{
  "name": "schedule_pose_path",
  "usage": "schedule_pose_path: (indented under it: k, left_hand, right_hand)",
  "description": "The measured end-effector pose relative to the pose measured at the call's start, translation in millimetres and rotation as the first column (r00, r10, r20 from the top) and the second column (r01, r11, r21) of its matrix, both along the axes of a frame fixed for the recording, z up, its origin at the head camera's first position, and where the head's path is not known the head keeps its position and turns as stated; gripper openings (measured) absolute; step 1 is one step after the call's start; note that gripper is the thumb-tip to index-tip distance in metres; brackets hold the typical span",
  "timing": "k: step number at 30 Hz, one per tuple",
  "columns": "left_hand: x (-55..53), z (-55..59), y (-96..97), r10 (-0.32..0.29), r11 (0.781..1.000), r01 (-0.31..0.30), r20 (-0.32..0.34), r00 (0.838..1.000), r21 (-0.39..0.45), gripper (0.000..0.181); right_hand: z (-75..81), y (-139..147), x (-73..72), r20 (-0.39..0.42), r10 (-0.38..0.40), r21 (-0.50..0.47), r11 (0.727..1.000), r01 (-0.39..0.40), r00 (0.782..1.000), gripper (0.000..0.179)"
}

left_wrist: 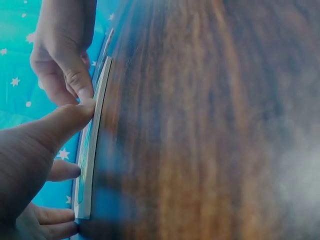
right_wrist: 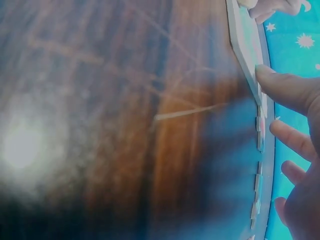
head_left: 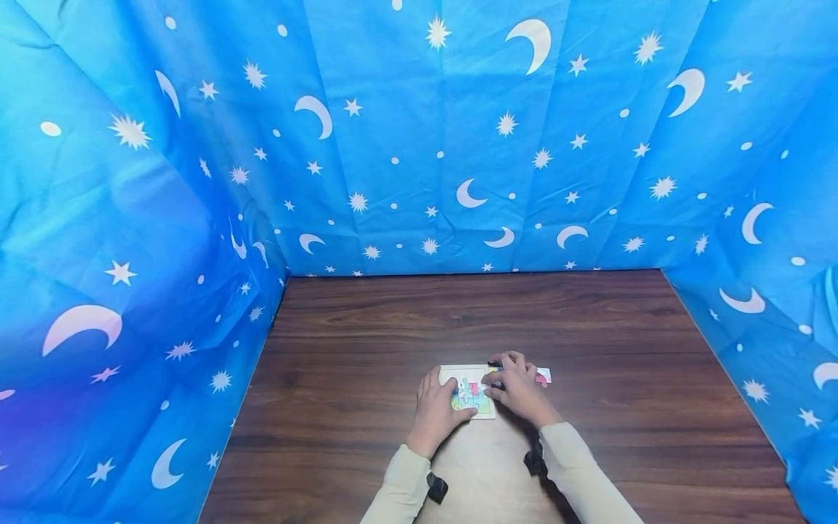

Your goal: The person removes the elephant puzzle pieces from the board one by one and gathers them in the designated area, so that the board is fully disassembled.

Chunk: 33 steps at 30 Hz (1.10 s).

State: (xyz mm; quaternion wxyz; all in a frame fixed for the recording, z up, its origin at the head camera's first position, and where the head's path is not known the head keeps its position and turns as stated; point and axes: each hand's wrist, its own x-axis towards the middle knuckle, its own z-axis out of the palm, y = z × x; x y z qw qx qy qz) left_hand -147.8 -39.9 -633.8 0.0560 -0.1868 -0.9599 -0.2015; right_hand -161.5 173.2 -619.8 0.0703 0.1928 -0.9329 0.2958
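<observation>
A small jigsaw puzzle tray (head_left: 486, 417) with a pale rim and a colourful picture lies flat on the table. My left hand (head_left: 437, 411) holds its left side, thumb on the near rim and fingers along the left edge. In the left wrist view the left thumb (left_wrist: 75, 117) lies on the tray's edge. Over the tray's right side is my right hand (head_left: 519, 386), its thumb (right_wrist: 280, 87) touching the surface near the rim. The other right fingers spread loosely above loose puzzle pieces (head_left: 545, 375), partly hidden by that hand.
The dark wood-grain table (head_left: 327, 378) extends around the tray. Blue cloth (head_left: 406, 138) printed with moons and stars hangs at the back and both sides. Black straps (head_left: 436, 487) sit at the wrists. In the right wrist view several flat pieces (right_wrist: 258, 185) lie beside the tray.
</observation>
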Motion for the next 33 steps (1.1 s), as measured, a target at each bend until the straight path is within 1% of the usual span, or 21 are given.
schedule_pose_path:
  k: [3,6,8,12,16,20,24,27,33]
  left_hand:
    - [0.4,0.6,1.8,0.016,1.0,-0.016,0.014,1.0,0.007,0.05]
    - [-0.2,2.2,3.6,0.018,0.999,-0.018,0.018,1.0,0.026,0.05]
    - [-1.0,3.2,4.9,0.019,0.999,-0.019,0.013,1.0,0.033,0.05]
    - [-1.5,2.9,6.6,0.026,1.0,-0.026,0.001,1.0,0.011,0.052]
    - [0.2,1.9,6.0,0.034,0.999,-0.034,0.0,0.999,0.008,0.051]
    - [0.2,2.4,6.0,0.037,0.999,-0.037,0.0,0.999,-0.007,0.05]
    - [-1.2,2.0,6.4,0.017,0.999,-0.018,-0.016,1.0,-0.046,0.051]
    - [-2.8,1.8,6.6,0.01,0.999,-0.011,-0.021,1.0,-0.047,0.052]
    - [2.1,1.8,5.4,0.007,0.999,-0.007,0.002,1.0,-0.04,0.054]
  right_hand:
    - [-1.3,-2,-1.4,-0.018,-0.006,-0.003,1.0,0.006,1.0,0.012]
    - [-2.1,-5,-4.0,-0.017,-0.024,-0.03,0.999,0.024,1.0,0.012]
    - [-1.8,-7,-5.1,-0.004,-0.044,-0.056,0.997,0.044,0.999,0.013]
    - [-1.2,-11,-4.9,0.041,-0.086,-0.098,0.991,0.09,0.995,0.017]
    - [-1.5,-14,-3.1,0.068,-0.1,-0.123,0.987,0.108,0.993,0.019]
    - [-0.7,-15,-4.0,0.086,-0.097,-0.108,0.988,0.106,0.992,0.018]
    - [-0.6,-15,-5.8,0.078,-0.109,-0.093,0.989,0.116,0.991,0.017]
    - [0.7,-15,-8.2,0.065,-0.113,-0.088,0.989,0.119,0.991,0.016]
    - [-0.9,-15,-7.9,0.099,-0.106,-0.063,0.992,0.113,0.989,0.015]
